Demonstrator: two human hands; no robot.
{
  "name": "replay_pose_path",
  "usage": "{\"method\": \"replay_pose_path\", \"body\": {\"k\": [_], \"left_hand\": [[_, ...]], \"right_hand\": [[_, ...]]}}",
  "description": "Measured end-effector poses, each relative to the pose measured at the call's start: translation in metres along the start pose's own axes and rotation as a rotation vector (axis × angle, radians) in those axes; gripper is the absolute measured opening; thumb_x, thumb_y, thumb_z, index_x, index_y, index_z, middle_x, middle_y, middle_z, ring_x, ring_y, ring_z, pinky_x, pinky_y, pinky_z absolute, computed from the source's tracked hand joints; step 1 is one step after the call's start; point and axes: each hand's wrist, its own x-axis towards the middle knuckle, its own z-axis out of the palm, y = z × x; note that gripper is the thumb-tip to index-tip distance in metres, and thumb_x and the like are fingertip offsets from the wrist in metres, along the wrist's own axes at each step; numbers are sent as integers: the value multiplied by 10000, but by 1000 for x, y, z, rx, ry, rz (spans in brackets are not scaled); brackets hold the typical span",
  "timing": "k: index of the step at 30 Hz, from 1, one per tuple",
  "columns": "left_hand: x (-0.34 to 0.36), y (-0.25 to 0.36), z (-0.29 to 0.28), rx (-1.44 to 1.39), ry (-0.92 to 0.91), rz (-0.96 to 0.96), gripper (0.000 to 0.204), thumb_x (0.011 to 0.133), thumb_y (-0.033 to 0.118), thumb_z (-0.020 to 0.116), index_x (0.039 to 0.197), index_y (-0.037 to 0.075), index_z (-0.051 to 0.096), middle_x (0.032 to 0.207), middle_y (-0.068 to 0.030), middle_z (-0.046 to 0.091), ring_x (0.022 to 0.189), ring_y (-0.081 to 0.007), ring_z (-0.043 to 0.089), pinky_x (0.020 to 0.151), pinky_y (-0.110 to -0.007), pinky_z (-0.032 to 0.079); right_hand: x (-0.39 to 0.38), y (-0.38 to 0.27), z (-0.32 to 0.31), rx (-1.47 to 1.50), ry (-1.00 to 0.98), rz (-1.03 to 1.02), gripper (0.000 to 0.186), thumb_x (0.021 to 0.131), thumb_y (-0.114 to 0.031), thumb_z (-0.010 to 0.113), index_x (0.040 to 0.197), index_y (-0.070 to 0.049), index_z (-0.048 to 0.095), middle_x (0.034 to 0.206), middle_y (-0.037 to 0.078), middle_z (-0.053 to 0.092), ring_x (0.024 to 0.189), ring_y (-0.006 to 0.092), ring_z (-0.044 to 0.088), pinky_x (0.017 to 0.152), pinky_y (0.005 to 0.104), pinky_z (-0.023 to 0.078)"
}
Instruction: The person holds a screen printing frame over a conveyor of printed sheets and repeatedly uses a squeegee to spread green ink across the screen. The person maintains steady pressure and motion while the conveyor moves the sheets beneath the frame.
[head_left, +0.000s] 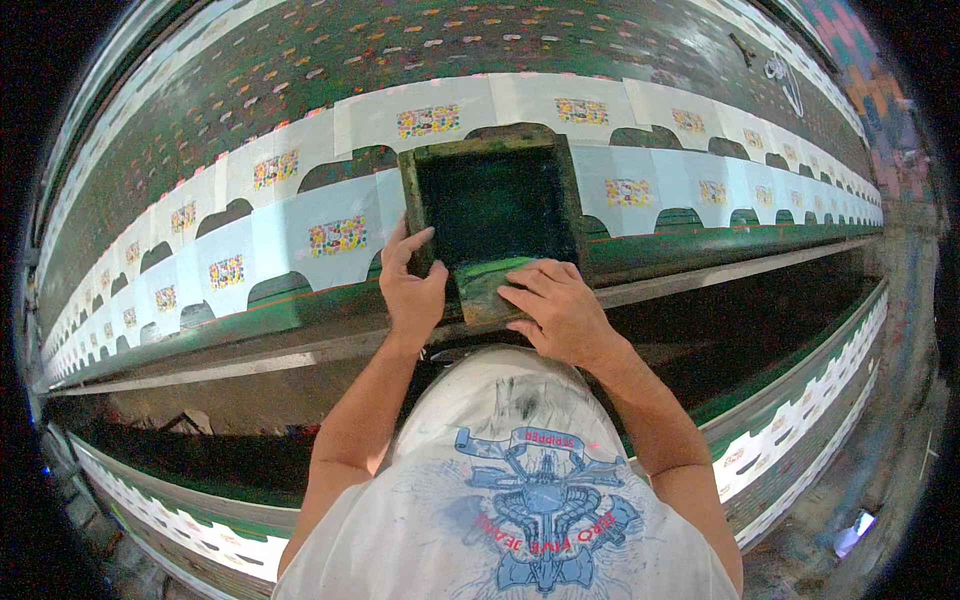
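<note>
A dark, worn screen-printing frame (485, 148) with a blackish inner panel rests tilted over the table's near edge, in front of me. My left hand (412, 290) grips its left side near the lower corner, thumb and fingers closed. On the near end, a wooden part stained green (482, 300) sits under the curled fingers of my right hand (560, 310). Whether that part is the frame's rim or a separate squeegee, I cannot tell. White cut fabric pieces (372, 205) with colourful printed patches lie in two rows around the frame, partly hidden behind it.
The long green table (330, 305) curves across the view, its far surface covered with small coloured marks (480, 40). A pale rail (260, 364) runs along its near edge. Behind me stands another table with white pieces (770, 440). A wet-looking floor (850, 500) shows at right.
</note>
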Motion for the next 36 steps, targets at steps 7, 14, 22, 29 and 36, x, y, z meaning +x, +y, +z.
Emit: {"method": "replay_pose_path", "body": {"k": [7, 14, 22, 29, 36], "left_hand": [[-1, 3, 4, -72, 50, 42, 335, 805, -68, 751, 1128, 10, 793, 1644, -294, 595, 1518, -365, 582, 1264, -455, 415], [-8, 42, 71, -79, 58, 125, 294, 815, -110, 746, 1080, 14, 772, 1653, -305, 580, 1561, -389, 547, 1280, -474, 396], [-30, 52, 201, -171, 59, 10, 265, 827, -83, 751, 1071, 16, 782, 1665, -316, 561, 1571, -384, 533, 1297, -453, 367], [-37, 74, 232, -270, 47, -55, 226, 807, -102, 747, 1012, -7, 752, 1688, -321, 531, 1569, -353, 533, 1290, -432, 367], [-37, 69, 233, -328, 40, -27, 206, 792, -121, 744, 980, -39, 726, 1691, -341, 511, 1543, -349, 555, 1273, -423, 387]], "right_hand": [[-51, 43, -1, 139, 404, 174, 407, 925, -212, 872, 1306, -93, 793, 1419, 148, 724, 1420, 377, 616, 1207, 540, 469], [-113, 112, -26, 503, 480, 366, 352, 987, -106, 796, 1336, -58, 780, 1417, 173, 744, 1428, 379, 643, 1222, 491, 470], [-174, 203, -70, 503, 565, 386, 420, 888, -20, 820, 1304, -67, 791, 1382, 141, 773, 1429, 394, 633, 1243, 520, 458], [-200, 243, -86, 553, 529, 269, 383, 925, -83, 832, 1304, -80, 784, 1371, 143, 771, 1434, 414, 621, 1233, 549, 460], [-206, 254, -92, 579, 459, 236, 346, 1002, -128, 802, 1337, -50, 767, 1399, 147, 753, 1465, 386, 590, 1262, 540, 416]]}}
